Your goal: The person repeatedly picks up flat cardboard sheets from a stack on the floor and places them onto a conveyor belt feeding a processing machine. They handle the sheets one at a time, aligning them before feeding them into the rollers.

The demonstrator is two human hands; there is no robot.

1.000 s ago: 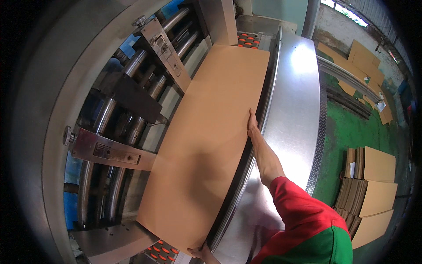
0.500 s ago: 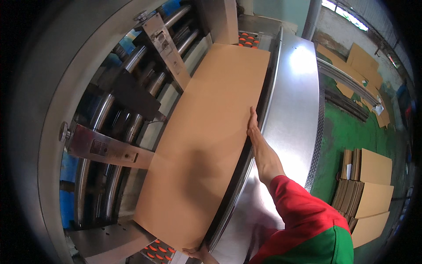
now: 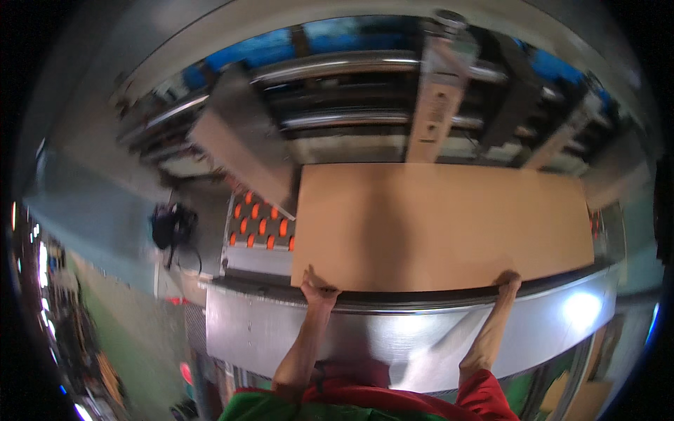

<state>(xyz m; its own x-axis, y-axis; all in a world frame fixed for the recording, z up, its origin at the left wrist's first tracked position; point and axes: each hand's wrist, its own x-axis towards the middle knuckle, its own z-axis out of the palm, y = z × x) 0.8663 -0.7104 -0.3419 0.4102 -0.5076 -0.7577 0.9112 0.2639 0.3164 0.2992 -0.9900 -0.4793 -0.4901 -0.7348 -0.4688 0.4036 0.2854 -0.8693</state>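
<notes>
A large flat sheet of brown cardboard lies lengthwise across the machine in front of me, and a dark shadow falls over its left half. My left hand is at its near left corner. Its thumb is spread from the fingers and they touch the near edge. Farther right, my right hand meets the same edge close to the near right corner. Blur and the angle hide how the right fingers are bent.
Orange wheels stand in a bed left of the sheet. Behind it are metal rollers, an upright metal bracket and a slanted metal plate. A shiny metal ledge runs along my side. A dark object with a cable sits far left.
My view has swung round to face the machine squarely. The right hand, earlier stretched flat along the sheet's edge, now shows end-on. Both hands remain at the near edge.
</notes>
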